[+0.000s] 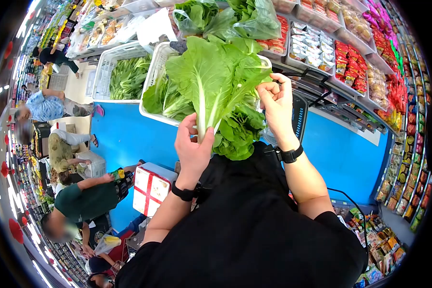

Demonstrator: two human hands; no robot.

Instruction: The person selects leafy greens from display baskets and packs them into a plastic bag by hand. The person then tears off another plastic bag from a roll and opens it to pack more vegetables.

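A large leafy green vegetable [200, 72] with a white stalk is held up in front of me. My left hand [195, 144] pinches the lower end of its stalk between thumb and fingers. At the right edge of the leaves is my right hand [276, 100], its fingers bent and thumb close to the index finger; whether it grips a leaf is too small to tell. Behind and under the leaves stands a white basket [159, 115] holding more greens. Darker leafy greens [240, 132] hang below the held vegetable, close to my body.
Another white basket [101, 79] holds long green vegetables [129, 77]. Bagged greens [257, 21] lie beyond. Packaged snacks [312, 45] fill bins at the upper right. A white box with red tape [151, 192] sits at lower left. Several people stand on the left, one in a green shirt [86, 199].
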